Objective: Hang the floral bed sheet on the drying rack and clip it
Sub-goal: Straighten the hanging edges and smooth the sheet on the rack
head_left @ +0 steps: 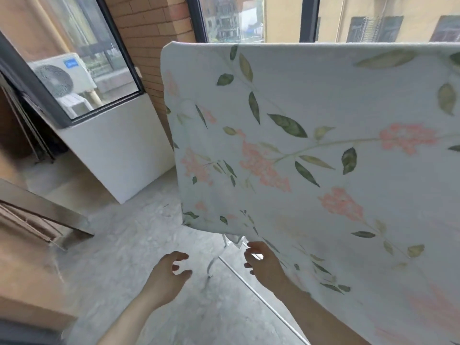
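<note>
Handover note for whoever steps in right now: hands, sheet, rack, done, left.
Left hand: free, fingers loosely curled, holding nothing, beside the sheet's lower corner.
Right hand: at the lower edge of the floral bed sheet; whether it grips the fabric cannot be told.
Sheet: already draped over the top of the drying rack, hanging flat; only the rack's lower bar and leg show beneath it.
Done: hanging.
Left: clipping. No clips visible on the sheet or in either hand.
</note>
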Motion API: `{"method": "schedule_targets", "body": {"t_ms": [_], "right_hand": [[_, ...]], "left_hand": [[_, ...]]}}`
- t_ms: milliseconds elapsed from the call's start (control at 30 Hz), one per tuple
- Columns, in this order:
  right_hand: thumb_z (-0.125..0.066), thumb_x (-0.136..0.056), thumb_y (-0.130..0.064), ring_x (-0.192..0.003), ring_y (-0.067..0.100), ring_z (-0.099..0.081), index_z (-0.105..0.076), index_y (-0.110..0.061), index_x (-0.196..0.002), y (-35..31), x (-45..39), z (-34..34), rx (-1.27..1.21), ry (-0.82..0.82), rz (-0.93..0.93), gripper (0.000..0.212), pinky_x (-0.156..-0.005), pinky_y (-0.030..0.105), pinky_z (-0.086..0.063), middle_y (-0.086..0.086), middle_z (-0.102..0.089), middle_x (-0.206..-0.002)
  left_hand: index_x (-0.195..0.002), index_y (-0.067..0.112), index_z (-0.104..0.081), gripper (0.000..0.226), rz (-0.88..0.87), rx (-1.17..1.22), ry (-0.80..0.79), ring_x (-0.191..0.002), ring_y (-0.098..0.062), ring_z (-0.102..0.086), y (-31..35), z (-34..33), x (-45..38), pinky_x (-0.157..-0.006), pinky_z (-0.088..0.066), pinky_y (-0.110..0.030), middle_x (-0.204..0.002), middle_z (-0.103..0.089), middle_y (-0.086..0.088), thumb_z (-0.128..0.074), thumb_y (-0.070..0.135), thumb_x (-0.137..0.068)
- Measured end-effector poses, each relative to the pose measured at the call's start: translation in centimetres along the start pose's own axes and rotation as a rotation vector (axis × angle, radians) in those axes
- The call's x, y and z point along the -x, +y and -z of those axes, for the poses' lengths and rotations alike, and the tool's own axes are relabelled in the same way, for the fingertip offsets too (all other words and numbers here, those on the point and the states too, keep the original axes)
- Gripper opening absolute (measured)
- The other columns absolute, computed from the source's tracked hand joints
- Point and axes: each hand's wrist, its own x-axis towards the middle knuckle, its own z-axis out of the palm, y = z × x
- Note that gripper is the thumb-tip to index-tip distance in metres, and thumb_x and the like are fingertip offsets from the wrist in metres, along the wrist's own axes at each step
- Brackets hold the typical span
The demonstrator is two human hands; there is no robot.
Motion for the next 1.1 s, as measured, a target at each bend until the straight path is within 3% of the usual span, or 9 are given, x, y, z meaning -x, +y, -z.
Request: {"method": "schedule_targets", "body": {"t_ms": [67, 167, 367, 467, 533, 667, 767, 967, 1100], "right_hand": [[-0.064, -0.098, -0.005, -0.094, 0.031, -0.069, -0.064, -0.013, -0.115, -1.3, -1.6, -1.1, 0.006, 0.026, 0.043, 0.019, -0.058, 0.018, -0.052, 0.009, -0.066, -0.117], [-0.065, -0.098, -0.006, -0.086, 0.029, -0.069, -0.064, -0.016, -0.117, -3.5, -4.0, -2.9, 0.049, 0.036, 0.098, 0.022, -0.060, 0.018, -0.052, 0.010, -0.067, -0.114], [-0.068, -0.097, -0.016, -0.090, 0.023, -0.073, -0.063, -0.034, -0.112, -8.3, -9.1, -8.4, 0.119, 0.052, 0.168, 0.024, -0.081, 0.041, -0.059, -0.004, -0.068, -0.117], [-0.068, -0.097, -0.013, -0.082, 0.013, -0.069, -0.064, -0.027, -0.117, -10.9, -11.1, -12.3, 0.124, 0.092, 0.185, 0.025, -0.074, 0.028, -0.055, -0.003, -0.068, -0.117], [-0.067, -0.098, -0.014, -0.080, 0.009, -0.068, -0.064, -0.026, -0.120, -12.8, -11.9, -14.6, 0.146, 0.117, 0.195, 0.025, -0.071, 0.021, -0.055, -0.004, -0.067, -0.118], [-0.066, -0.099, -0.020, -0.093, 0.017, -0.067, -0.065, -0.034, -0.118, -16.8, -13.7, -18.9, 0.155, 0.191, 0.243, 0.023, -0.066, 0.028, -0.060, -0.014, -0.067, -0.118], [-0.066, -0.099, -0.020, -0.089, 0.007, -0.066, -0.066, -0.036, -0.116, -19.5, -14.9, -20.8, 0.190, 0.235, 0.279, 0.023, -0.064, 0.025, -0.059, -0.017, -0.067, -0.118], [-0.066, -0.099, -0.020, -0.099, 0.006, -0.066, -0.063, -0.040, -0.117, -26.6, -19.3, -22.6, 0.300, 0.294, 0.501, 0.027, -0.079, 0.020, -0.053, -0.025, -0.065, -0.118], [-0.068, -0.097, -0.023, -0.113, 0.007, -0.062, -0.062, -0.038, -0.119, -32.7, -21.0, -23.7, 0.414, 0.378, 0.717, 0.027, -0.092, 0.021, -0.050, -0.021, -0.063, -0.121]], "left_hand": [[-0.124, 0.035, -0.059, 0.032, -0.014, 0.012, 0.016, -0.112, -0.009, -0.059, 0.0, 1.7, -2.6, -0.076, -0.048, -0.022, -0.133, -0.053, 0.012, -0.071, 0.029, -0.094], [-0.125, 0.035, -0.060, 0.034, -0.055, 0.042, 0.056, -0.113, -0.009, -0.059, 0.6, 5.0, -7.0, -0.080, -0.051, -0.026, -0.131, -0.053, 0.014, -0.072, 0.029, -0.094], [-0.129, 0.032, -0.059, 0.037, -0.176, 0.101, 0.075, -0.114, -0.009, -0.058, 1.4, 11.4, -15.8, -0.078, -0.052, -0.024, -0.133, -0.052, 0.015, -0.071, 0.028, -0.095], [-0.129, 0.035, -0.057, 0.037, -0.241, 0.118, 0.032, -0.116, -0.006, -0.056, 0.6, 14.9, -20.0, -0.076, -0.045, -0.014, -0.134, -0.052, 0.014, -0.070, 0.027, -0.095], [-0.130, 0.035, -0.057, 0.038, -0.271, 0.110, 0.005, -0.115, -0.005, -0.056, 0.0, 17.1, -22.6, -0.085, -0.046, -0.020, -0.134, -0.052, 0.016, -0.070, 0.028, -0.095], [-0.131, 0.035, -0.056, 0.038, -0.345, 0.078, -0.046, -0.117, -0.005, -0.056, 0.4, 21.6, -28.6, -0.095, -0.048, -0.028, -0.132, -0.053, 0.018, -0.069, 0.031, -0.095], [-0.133, 0.031, -0.057, 0.040, -0.409, 0.062, -0.059, -0.114, -0.005, -0.056, 2.5, 23.8, -32.2, -0.097, -0.048, -0.029, -0.132, -0.054, 0.015, -0.069, 0.031, -0.095], [-0.133, 0.030, -0.058, 0.043, -0.584, 0.092, -0.037, -0.113, -0.004, -0.059, 7.6, 27.3, -39.8, -0.094, -0.050, -0.026, -0.131, -0.058, 0.013, -0.071, 0.032, -0.092], [-0.142, 0.036, -0.049, 0.062, -0.677, 0.110, -0.128, -0.116, -0.005, -0.060, 10.6, 28.5, -44.3, -0.094, -0.053, -0.029, -0.135, -0.058, 0.012, -0.078, 0.039, -0.087]]}}
